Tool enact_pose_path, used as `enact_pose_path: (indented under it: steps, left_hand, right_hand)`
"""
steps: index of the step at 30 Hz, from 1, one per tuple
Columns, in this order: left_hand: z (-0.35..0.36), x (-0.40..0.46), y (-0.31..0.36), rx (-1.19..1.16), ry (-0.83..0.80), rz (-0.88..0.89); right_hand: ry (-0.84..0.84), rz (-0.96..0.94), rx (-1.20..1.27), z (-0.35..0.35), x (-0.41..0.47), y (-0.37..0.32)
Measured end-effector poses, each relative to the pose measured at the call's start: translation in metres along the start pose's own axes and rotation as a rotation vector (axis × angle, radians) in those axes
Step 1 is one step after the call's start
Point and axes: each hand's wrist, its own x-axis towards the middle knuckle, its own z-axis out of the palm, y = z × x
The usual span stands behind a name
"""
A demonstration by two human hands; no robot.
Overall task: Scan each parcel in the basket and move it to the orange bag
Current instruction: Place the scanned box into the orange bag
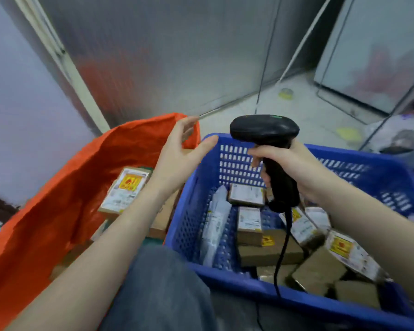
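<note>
Fingers point(257, 154) of your right hand point(294, 168) curl tight round the grip of the black handheld barcode scanner point(270, 151), just right of frame centre, with its broad head tipped toward the upper left and its black cable point(283, 247) trailing down across the lower middle. Below the scanner sits the blue perforated plastic basket point(194, 211), filling the lower right of the frame. Inside it lie the brown cardboard parcels with white labels point(249, 225), some bearing yellow and red stickers, tumbled against one another, with a pale plastic mailer point(215, 225) leaning along the basket's left wall.

Your left hand point(177, 161) hangs at frame centre, over the gap where bag and basket meet, fingers loosely spread and holding nothing; its thumb points toward the basket's far left corner. To its left, the orange plastic bag point(65, 187) gapes open across the lower left, touching the basket's side. A labelled brown box point(127, 189) with a yellow sticker rests inside it atop other cardboard. Your grey trouser knee point(158, 290) shows at bottom centre.
</note>
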Motion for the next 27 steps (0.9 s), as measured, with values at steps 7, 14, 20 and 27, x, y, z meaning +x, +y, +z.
enact_pose_path:
  steps: [7, 14, 20, 27]
  left_hand:
    - [0.119, 0.005, 0.015, -0.03, -0.203, -0.014]
    - [0.192, 0.013, -0.015, 0.005, -0.295, -0.1]
    - [0.213, 0.026, -0.069, 0.096, -0.332, -0.19]
    - [0.225, 0.036, -0.157, 0.213, -0.373, -0.393]
  right_hand:
    - [0.168, 0.086, -0.092, -0.123, -0.039, 0.033]
    - [0.277, 0.14, -0.044, -0.183, -0.041, 0.079]
    - [0.254, 0.224, 0.007, -0.184, -0.008, 0.129]
    - [0.216, 0.343, -0.01, -0.156, 0.045, 0.204]
